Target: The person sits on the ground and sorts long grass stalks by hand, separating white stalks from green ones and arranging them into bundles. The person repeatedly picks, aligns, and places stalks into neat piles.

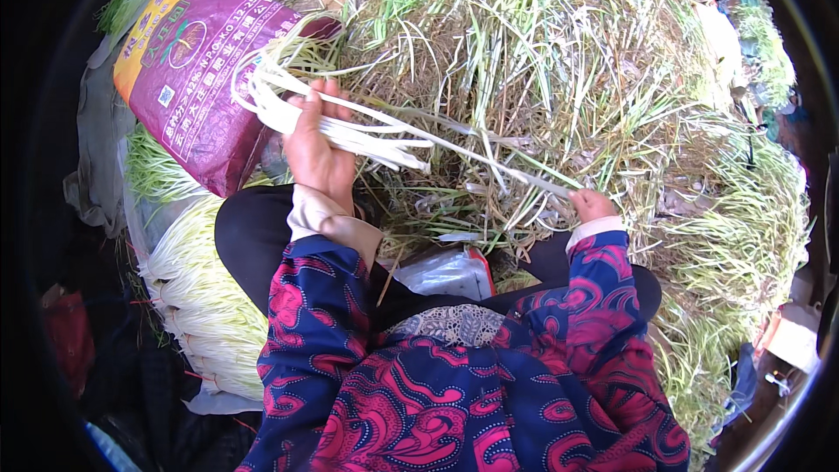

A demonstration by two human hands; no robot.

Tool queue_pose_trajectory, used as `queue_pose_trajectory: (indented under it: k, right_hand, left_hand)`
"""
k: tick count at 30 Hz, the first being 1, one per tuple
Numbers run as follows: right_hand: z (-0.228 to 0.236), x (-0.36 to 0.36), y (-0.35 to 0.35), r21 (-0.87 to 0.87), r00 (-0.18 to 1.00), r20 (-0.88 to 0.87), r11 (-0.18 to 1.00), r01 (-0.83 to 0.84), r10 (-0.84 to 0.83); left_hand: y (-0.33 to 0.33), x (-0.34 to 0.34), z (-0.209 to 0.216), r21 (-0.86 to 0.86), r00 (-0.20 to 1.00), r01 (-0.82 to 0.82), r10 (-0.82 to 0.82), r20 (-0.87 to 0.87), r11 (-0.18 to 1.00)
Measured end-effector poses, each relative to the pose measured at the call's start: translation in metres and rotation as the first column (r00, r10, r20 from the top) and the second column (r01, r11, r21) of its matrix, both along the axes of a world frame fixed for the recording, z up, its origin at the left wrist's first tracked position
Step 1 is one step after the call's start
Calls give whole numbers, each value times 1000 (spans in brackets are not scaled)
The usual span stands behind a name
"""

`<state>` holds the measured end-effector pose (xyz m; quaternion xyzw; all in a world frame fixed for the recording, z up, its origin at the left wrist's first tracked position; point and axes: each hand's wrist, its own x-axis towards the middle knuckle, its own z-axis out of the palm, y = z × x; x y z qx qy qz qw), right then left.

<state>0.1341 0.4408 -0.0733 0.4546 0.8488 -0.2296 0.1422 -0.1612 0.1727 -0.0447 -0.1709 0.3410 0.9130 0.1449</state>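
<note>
A loose bunch of pale, leek-like stalks (374, 142) lies across my left hand (319, 153), which is closed around it with the thumb on top. Their white ends point right, and the yellowish-green leaves trail to the upper left against a purple sack. My right hand (593, 205), off to the right, pinches the end of one long thin strand (489, 162). That strand runs taut and slanting from the bunch to my right fingers. Below it spreads a heap of green and dry brown leaf trimmings (524, 61).
The purple and yellow sack (205, 79) leans at the upper left. Tied bundles of pale stalks (205, 284) line the left side. A clear plastic bag (446, 273) lies between my legs. More cut greens (734, 227) spread along the right.
</note>
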Motion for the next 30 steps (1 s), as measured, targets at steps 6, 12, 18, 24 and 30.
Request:
queue_pose_trajectory:
  k: [6, 12, 18, 24, 30]
  right_hand:
    - [-15, 39, 32, 55, 915, 404, 997, -50, 24]
    - [24, -59, -78, -492, 774, -632, 796, -353, -47]
    - [15, -52, -133, -851, 795, -427, 488, -192, -432]
    - [23, -69, -120, -585, 718, -607, 803, -112, -342]
    - [-1, -71, -120, -675, 809, -582, 608, -419, -89]
  left_hand:
    - [0, -9, 9, 53, 998, 15, -12, -56, 998]
    - [8, 17, 0, 55, 976, 215, -214, -29, 975]
    - [19, 16, 8, -141, 976, 218, -219, 6, 966]
    - [32, 78, -13, -161, 825, 553, -564, -27, 817]
    - [39, 111, -14, 18, 683, 711, -697, 216, 703]
